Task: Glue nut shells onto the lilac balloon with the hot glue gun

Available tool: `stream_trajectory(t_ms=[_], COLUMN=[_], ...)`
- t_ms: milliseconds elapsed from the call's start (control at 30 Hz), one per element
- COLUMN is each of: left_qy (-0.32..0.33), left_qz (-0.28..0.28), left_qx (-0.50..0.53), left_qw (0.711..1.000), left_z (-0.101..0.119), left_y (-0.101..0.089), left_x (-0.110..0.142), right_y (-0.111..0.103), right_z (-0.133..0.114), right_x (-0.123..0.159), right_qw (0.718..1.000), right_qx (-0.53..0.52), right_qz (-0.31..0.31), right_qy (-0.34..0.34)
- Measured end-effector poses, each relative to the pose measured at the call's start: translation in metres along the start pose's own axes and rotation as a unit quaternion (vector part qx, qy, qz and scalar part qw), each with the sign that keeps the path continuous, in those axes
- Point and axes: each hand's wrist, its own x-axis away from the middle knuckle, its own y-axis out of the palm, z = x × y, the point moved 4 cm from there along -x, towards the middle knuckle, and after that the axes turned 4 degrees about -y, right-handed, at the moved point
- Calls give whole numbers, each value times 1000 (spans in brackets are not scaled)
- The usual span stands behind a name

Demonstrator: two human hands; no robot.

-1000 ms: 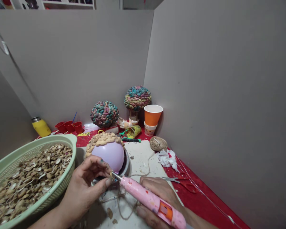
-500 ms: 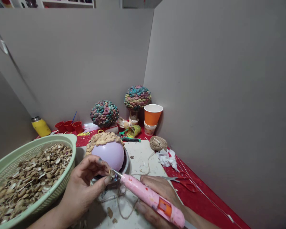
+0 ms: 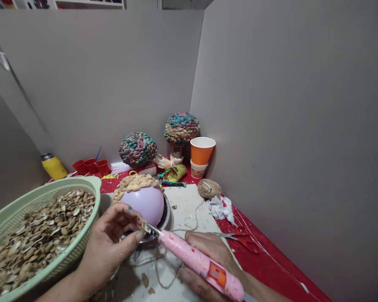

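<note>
Pink glue gun [image 3: 201, 264] (gripped by right hand [image 3: 212, 260]) touches shell [image 3: 146, 227] pinched in left hand [image 3: 108, 247].

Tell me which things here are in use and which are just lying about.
In use: left hand pinching a shell; right hand with pink glue gun; lilac balloon; green basket.
Lying about: scissors, twine ball, orange cup, yellow bottle.

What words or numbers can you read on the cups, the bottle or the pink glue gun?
No words or numbers can be read anywhere.
Lower paper cup under the orange cup: a small print, too blurred to read.
Pink glue gun in the right hand: only an orange switch, no lettering.
Yellow bottle: no readable label.
</note>
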Motion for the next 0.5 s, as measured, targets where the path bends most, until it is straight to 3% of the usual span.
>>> stream_trajectory(t_ms=[167,333,500], left_qy=[-2,1,6], left_qz=[7,14,19], left_qx=[6,2,-1], left_qw=[1000,1000,1000], left_z=[-1,-1,-2], left_y=[-2,-2,-2], left_x=[1,2,1], right_y=[-2,-4,-5], right_z=[-1,-3,-2], right_x=[-2,-5,-4], right_qw=[1000,999,999], right_qx=[13,32,33], right_qz=[16,-7,0], right_qy=[-8,-35,-19])
